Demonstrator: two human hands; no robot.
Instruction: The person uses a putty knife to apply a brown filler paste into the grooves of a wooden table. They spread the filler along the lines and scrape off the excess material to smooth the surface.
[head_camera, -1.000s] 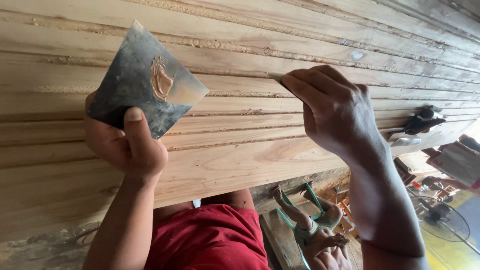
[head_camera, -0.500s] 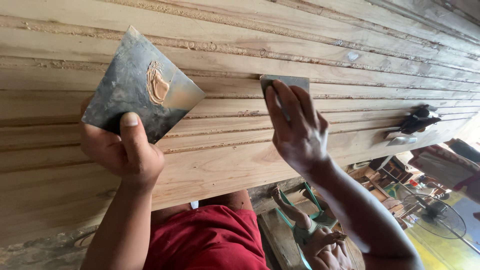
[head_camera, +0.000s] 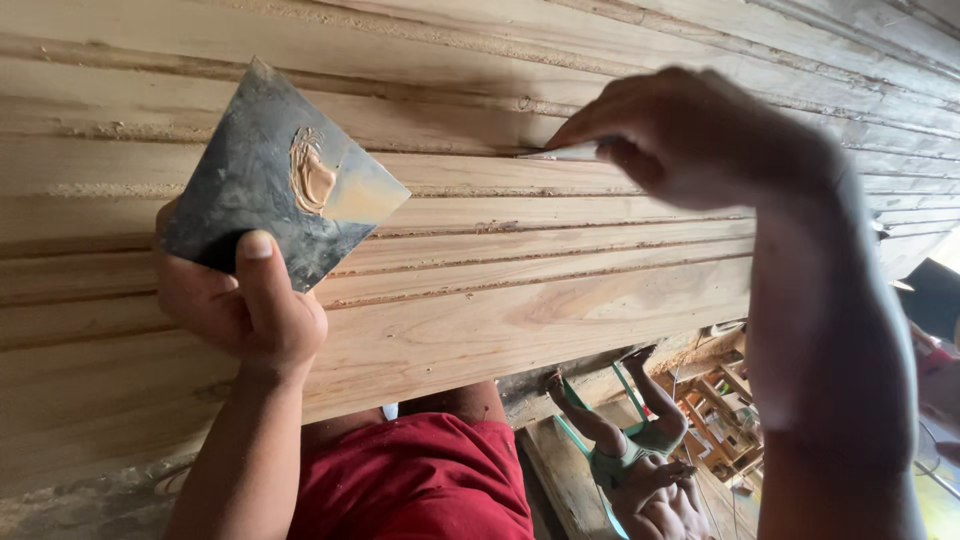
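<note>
Left grip (head_camera: 235, 305) pinches the putty plate (head_camera: 275, 180); right grip (head_camera: 690, 135) holds a scraper blade (head_camera: 565, 152) on the grooved planks (head_camera: 480, 270) — I'd watch for the blade skipping off the groove.

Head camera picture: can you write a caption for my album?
Left hand holds a putty-smeared metal plate; right hand presses a small scraper along grooved wooden boards.

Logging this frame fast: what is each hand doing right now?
Left hand: closed on a square metal plate carrying a dab of brown filler.
Right hand: closed on a small scraper blade against the wood boards.
</note>
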